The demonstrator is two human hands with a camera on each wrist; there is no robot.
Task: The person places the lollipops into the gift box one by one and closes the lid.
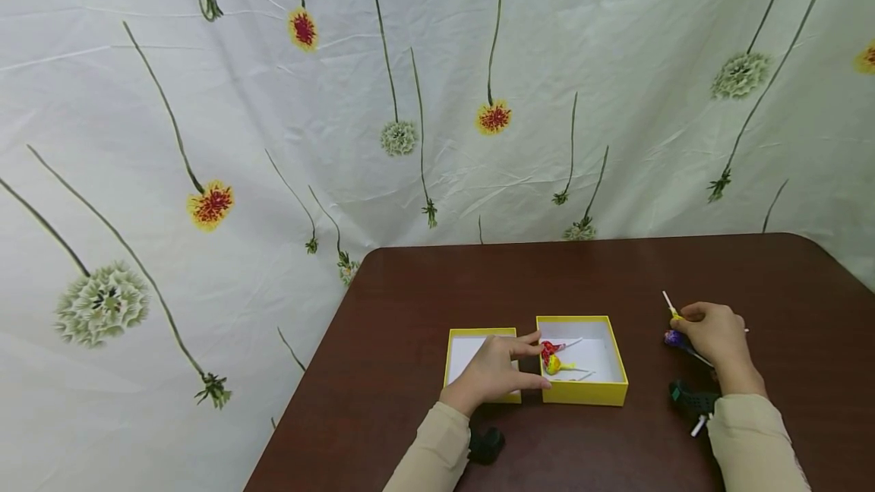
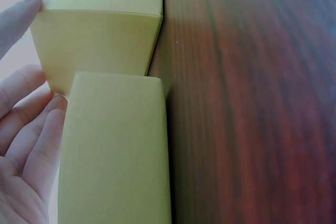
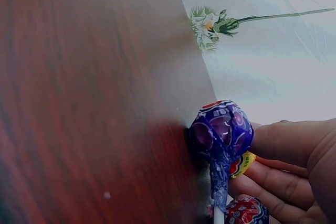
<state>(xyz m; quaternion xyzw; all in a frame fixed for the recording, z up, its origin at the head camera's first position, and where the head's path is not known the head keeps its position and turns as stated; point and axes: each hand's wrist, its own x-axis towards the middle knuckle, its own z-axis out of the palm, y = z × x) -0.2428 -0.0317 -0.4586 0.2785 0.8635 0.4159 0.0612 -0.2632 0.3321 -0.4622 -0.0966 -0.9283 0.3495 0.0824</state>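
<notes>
My left hand (image 1: pixel 497 370) rests against the left side of a yellow box (image 1: pixel 584 393) with a white inside, its thumb at the front corner and its fingers along the wall. Inside lie a red lollipop (image 1: pixel 549 350) and a yellow lollipop (image 1: pixel 554 364), their white sticks pointing right. Over to the right, my right hand (image 1: pixel 714 336) pinches a yellow-wrapped lollipop (image 1: pixel 675 316) between thumb and fingers, stick up and to the left. Close beneath that hand is a purple lollipop (image 3: pixel 223 132). A red-wrapped lollipop (image 3: pixel 247 211) shows below it in the right wrist view.
A shallower yellow box part (image 1: pixel 465 344) with a white inside stands left of the box, partly hidden by my left hand. Everything lies on a dark brown table (image 1: pixel 478 272). Behind its far edge hangs a white cloth (image 1: pixel 437 97) printed with flowers.
</notes>
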